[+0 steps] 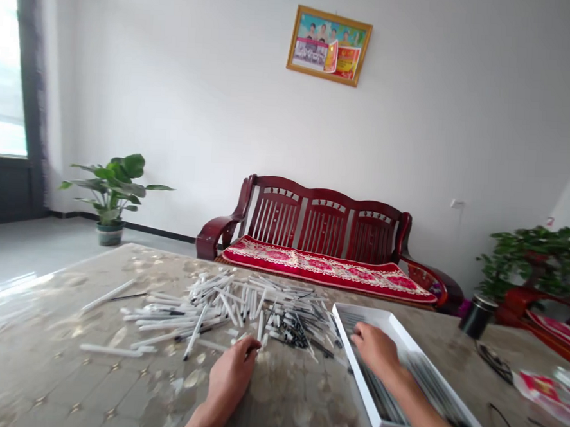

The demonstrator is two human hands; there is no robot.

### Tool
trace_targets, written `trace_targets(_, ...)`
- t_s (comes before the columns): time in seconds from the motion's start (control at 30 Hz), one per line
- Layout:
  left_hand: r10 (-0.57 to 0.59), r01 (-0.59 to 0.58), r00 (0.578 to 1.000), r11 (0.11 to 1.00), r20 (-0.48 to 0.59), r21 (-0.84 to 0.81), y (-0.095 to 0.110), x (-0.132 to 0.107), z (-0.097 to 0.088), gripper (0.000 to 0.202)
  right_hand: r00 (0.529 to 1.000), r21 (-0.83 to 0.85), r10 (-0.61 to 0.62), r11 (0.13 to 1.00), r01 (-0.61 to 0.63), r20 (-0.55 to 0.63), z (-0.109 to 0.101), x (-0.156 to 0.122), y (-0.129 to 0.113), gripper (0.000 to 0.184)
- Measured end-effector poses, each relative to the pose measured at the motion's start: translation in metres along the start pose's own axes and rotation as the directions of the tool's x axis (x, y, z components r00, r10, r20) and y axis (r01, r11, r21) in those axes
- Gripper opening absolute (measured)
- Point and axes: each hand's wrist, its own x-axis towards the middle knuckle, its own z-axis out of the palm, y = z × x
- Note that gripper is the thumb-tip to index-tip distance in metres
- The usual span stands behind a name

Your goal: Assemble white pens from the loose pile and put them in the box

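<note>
My left hand (233,367) rests on the table at the near edge of a pile of loose white pen barrels (172,316). Its fingers are curled together, and whatever may be between them is hidden. Small dark pen parts (293,330) lie just beyond it to the right. Over a shallow white box (373,426) is my right hand (376,349), fingers closed and pointing down; I cannot make out what they hold. Rows of thin grey and dark pens (431,383) lie lengthwise in the box, partly covered by my right forearm.
The patterned tabletop (85,394) also holds a dark cylindrical cup (476,317), a coiled black cable (494,365) and a red-and-clear plastic packet (547,394) at the right. Beyond the table stands a dark red wooden bench (325,222). A potted plant (115,193) is at the left.
</note>
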Motion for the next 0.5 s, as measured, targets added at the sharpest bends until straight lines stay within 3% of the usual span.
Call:
trace_targets(0.17, -0.014, 0.018, 0.997, 0.999, -0.076, 0.051, -0.006, 0.004, -0.009, 0.027, 0.961, 0.261, -0.273, 0.926, 0.272, -0.035, 0.018, -0.004, -0.098, 0.019)
trace_targets(0.3, -0.08, 0.089, 0.978, 0.995, -0.192, 0.037, -0.016, 0.013, -0.022, 0.029, 0.959, 0.297, -0.282, 0.913, 0.279, -0.034, 0.037, 0.007, -0.152, 0.02)
trace_targets(0.5, -0.164, 0.163, 0.949, 0.986, -0.268, -0.024, -0.027, 0.025, -0.029, 0.028, 0.96, 0.319, -0.28, 0.908, 0.271, -0.018, 0.051, 0.023, -0.204, 0.018)
